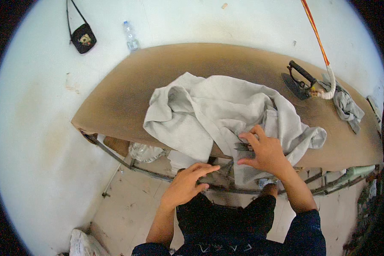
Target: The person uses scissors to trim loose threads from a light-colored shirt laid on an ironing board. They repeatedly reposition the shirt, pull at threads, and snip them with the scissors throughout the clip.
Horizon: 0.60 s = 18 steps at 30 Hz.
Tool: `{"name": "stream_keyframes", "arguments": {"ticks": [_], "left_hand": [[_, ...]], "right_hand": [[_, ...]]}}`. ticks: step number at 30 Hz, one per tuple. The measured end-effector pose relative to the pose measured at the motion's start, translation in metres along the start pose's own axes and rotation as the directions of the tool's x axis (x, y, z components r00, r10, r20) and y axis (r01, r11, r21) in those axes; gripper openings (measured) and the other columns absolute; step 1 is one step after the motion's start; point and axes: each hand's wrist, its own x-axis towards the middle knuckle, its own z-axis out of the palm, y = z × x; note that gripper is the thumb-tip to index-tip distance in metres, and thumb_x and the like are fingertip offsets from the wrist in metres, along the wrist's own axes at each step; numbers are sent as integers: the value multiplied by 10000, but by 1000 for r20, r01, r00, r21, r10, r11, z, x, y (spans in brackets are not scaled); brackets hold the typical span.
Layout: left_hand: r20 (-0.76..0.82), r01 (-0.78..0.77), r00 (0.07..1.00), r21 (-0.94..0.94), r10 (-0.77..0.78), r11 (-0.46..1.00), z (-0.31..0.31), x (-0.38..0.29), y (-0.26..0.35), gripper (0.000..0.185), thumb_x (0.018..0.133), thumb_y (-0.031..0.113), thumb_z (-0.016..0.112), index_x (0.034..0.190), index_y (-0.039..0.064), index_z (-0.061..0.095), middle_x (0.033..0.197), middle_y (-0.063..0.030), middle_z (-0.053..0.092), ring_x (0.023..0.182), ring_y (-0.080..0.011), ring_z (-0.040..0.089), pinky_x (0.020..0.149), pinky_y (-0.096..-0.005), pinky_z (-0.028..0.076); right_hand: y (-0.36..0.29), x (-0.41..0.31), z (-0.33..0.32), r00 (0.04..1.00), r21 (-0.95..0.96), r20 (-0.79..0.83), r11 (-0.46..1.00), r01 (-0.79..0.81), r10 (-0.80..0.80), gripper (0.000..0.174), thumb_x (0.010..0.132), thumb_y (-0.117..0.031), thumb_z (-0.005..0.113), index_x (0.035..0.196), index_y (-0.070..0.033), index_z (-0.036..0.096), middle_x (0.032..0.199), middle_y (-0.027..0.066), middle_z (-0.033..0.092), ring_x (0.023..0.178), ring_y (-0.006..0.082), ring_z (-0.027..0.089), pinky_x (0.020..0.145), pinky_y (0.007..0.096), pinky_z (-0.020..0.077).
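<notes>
A crumpled light grey garment (233,102) lies over the front half of the brown padded ironing table (198,57). One part of it hangs past the front edge. My right hand (265,153) is over the garment's lower right part, holding small dark metal snips (242,147) whose blades stick out to the left between thumb and forefinger. Most of the snips' body is hidden by the hand. My left hand (188,184) is in front of the table edge, left of the hanging cloth, with fingers apart and nothing visible in it.
An electric iron (299,83) with an orange cord (318,35) rests at the back right, beside a crumpled grey cloth (348,107). A plastic bottle (131,36) stands behind the table's left corner. A black bag (83,40) hangs on the wall. Under the table are a metal frame (153,174) and plastic bags (145,153).
</notes>
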Motion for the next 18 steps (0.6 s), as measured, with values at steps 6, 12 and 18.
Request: {"name": "stream_keyframes", "arguments": {"ticks": [6,12,18], "left_hand": [[-19,-92,995,122,95,988,6,17,5,631,794,93,787,1388,153,584,1173,-122,676,916,-263,690,784,-371,536],[-353,-188,789,642,503,744,5,105,53,606,781,93,783,1347,241,622,1316,-112,569,1185,-325,548,1087,-524,310],[-292,-157,868,605,401,780,-50,174,-3,472,761,9,739,1197,188,718,1121,-116,683,1071,-284,641,1030,-485,396]], "right_hand": [[47,3,-12,992,487,-118,873,10,55,222,917,-272,736,961,-55,715,796,31,639,726,168,641,644,320,502],[74,0,-56,956,925,20,357,-128,291,194,947,-252,717,869,-76,693,776,-62,626,747,50,545,660,246,440],[75,-16,-109,969,538,-218,842,19,117,322,838,-320,805,926,-36,681,854,11,648,809,111,566,739,289,458]]}}
